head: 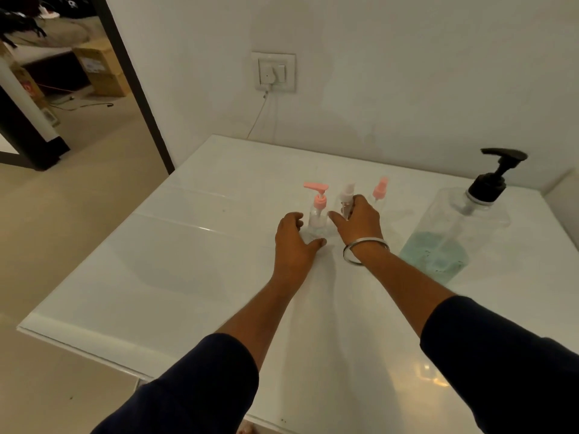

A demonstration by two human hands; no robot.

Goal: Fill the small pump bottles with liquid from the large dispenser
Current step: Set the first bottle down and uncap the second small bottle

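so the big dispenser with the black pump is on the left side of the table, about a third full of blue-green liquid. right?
Not quite. The head view shows the big dispenser standing on the right side of the table, beyond the right hand, not the left. The rest holds: black pump on top, blue-green liquid filling roughly the lower third.

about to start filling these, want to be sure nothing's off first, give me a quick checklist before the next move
1. Large dispenser upright with liquid left: ok, blue-green liquid fills its lower part.
2. Pink pump bottle upright on the table: ok.
3. Left hand steadying that bottle: cannot tell, fingers curve round its base but contact is unclear.
4. Right hand gripping the white-capped bottle: ok, fingers wrap it.
5. Small bottles opened for filling: not ok, all visible pump tops are on, including the far pink-topped bottle.
6. Small bottles empty: cannot tell, they look clear.
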